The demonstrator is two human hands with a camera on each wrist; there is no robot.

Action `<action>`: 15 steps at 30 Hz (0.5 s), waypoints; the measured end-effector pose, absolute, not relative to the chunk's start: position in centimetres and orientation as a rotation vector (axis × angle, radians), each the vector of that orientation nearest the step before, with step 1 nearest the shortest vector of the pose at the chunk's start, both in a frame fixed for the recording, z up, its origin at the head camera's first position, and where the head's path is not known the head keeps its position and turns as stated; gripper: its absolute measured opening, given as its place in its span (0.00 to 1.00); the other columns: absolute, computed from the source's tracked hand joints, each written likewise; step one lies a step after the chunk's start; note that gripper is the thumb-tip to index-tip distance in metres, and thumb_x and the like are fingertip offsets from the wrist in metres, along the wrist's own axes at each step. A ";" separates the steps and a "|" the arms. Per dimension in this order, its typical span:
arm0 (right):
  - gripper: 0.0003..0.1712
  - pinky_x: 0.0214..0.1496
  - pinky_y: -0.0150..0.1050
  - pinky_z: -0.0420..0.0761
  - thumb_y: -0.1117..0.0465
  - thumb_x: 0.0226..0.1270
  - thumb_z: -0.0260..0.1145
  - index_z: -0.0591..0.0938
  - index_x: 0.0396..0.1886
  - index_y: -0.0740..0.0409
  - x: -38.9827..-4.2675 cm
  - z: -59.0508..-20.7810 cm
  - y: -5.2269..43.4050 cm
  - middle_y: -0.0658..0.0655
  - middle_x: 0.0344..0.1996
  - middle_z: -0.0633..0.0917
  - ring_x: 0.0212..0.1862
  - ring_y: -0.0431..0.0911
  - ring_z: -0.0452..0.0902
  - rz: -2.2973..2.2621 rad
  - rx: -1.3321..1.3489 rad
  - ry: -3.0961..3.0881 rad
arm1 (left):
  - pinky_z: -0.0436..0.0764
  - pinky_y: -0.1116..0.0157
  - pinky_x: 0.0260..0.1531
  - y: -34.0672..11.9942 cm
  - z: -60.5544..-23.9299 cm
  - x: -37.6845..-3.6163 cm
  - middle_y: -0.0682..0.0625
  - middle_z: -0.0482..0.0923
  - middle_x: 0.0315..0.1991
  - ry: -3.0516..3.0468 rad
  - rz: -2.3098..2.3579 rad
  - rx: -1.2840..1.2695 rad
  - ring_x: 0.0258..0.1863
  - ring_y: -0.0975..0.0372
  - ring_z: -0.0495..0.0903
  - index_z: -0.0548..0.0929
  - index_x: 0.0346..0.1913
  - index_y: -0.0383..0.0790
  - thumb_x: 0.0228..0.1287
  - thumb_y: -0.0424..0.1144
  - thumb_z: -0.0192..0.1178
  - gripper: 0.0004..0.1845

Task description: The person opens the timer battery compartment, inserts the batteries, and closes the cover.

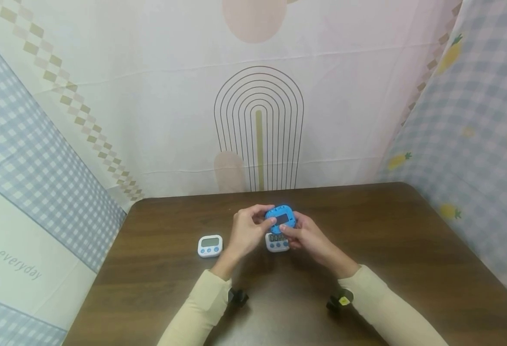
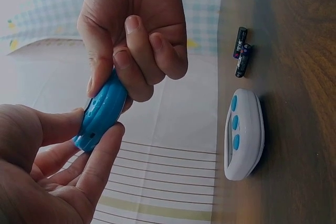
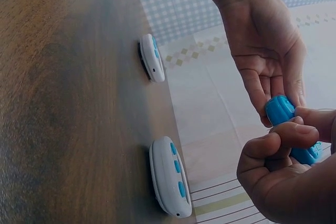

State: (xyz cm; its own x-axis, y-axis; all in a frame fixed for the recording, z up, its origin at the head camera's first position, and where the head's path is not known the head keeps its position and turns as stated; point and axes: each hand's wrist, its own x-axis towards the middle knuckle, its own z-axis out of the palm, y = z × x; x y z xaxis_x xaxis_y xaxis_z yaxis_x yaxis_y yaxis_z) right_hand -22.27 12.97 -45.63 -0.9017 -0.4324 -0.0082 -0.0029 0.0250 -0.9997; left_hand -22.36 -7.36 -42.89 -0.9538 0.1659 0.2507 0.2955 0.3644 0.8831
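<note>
Both hands hold a blue digital timer (image 1: 280,218) up over the table, its face with a dark rectangle tilted toward the head camera. My left hand (image 1: 249,228) pinches its left side, thumb on the face and fingers behind. From the other side my right hand (image 1: 311,235) grips it with the thumb over the lower edge, the other fingers curled, as the left wrist view shows. Just beneath the hands stands a white timer (image 1: 277,242) with blue buttons, its display partly hidden by the blue one.
A second white timer (image 1: 210,246) with blue buttons rests on the brown table (image 1: 149,288) to the left. In the left wrist view, two small dark batteries (image 2: 242,60) lie beyond the nearer white timer. Patterned cloth (image 1: 171,120) hangs behind the table and along both sides.
</note>
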 end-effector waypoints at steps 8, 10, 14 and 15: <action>0.20 0.30 0.33 0.76 0.57 0.84 0.59 0.71 0.64 0.65 -22.3 -45.7 13.0 0.51 0.28 0.76 0.25 0.42 0.70 -1.940 -0.435 1.998 | 0.90 0.64 0.42 -7.4 -42.9 -22.3 0.48 0.90 0.46 -2.504 -1.656 -0.412 0.39 0.60 0.86 0.89 0.59 0.40 0.70 0.32 0.70 0.16; 0.20 0.30 0.33 0.76 0.57 0.84 0.59 0.71 0.64 0.66 -22.3 -45.7 13.0 0.51 0.28 0.76 0.25 0.42 0.70 -1.943 -0.435 1.993 | 0.90 0.64 0.43 -7.4 -42.9 -22.3 0.48 0.90 0.46 -2.500 -1.657 -0.417 0.40 0.59 0.86 0.89 0.59 0.39 0.71 0.32 0.70 0.16; 0.20 0.29 0.32 0.75 0.58 0.84 0.59 0.70 0.65 0.66 -22.2 -45.6 12.9 0.51 0.28 0.76 0.24 0.41 0.70 -1.948 -0.449 1.984 | 0.90 0.64 0.43 -7.4 -42.9 -22.3 0.48 0.90 0.46 -2.494 -1.655 -0.418 0.40 0.59 0.86 0.88 0.59 0.39 0.71 0.32 0.70 0.16; 0.20 0.29 0.32 0.75 0.58 0.84 0.59 0.70 0.65 0.66 -22.2 -45.6 13.0 0.51 0.27 0.75 0.24 0.41 0.70 -1.946 -0.453 1.984 | 0.90 0.64 0.43 -7.4 -42.9 -22.4 0.48 0.90 0.46 -2.494 -1.653 -0.418 0.40 0.59 0.86 0.88 0.59 0.38 0.71 0.32 0.70 0.16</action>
State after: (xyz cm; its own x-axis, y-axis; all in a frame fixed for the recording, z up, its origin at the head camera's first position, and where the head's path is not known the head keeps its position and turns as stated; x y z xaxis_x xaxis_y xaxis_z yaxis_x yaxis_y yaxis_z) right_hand -22.21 12.96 -45.64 -0.8971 -0.4418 -0.0091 0.0006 0.0193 -0.9998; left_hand -22.37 -7.38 -42.95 -0.9547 0.1622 0.2496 0.2931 0.3652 0.8836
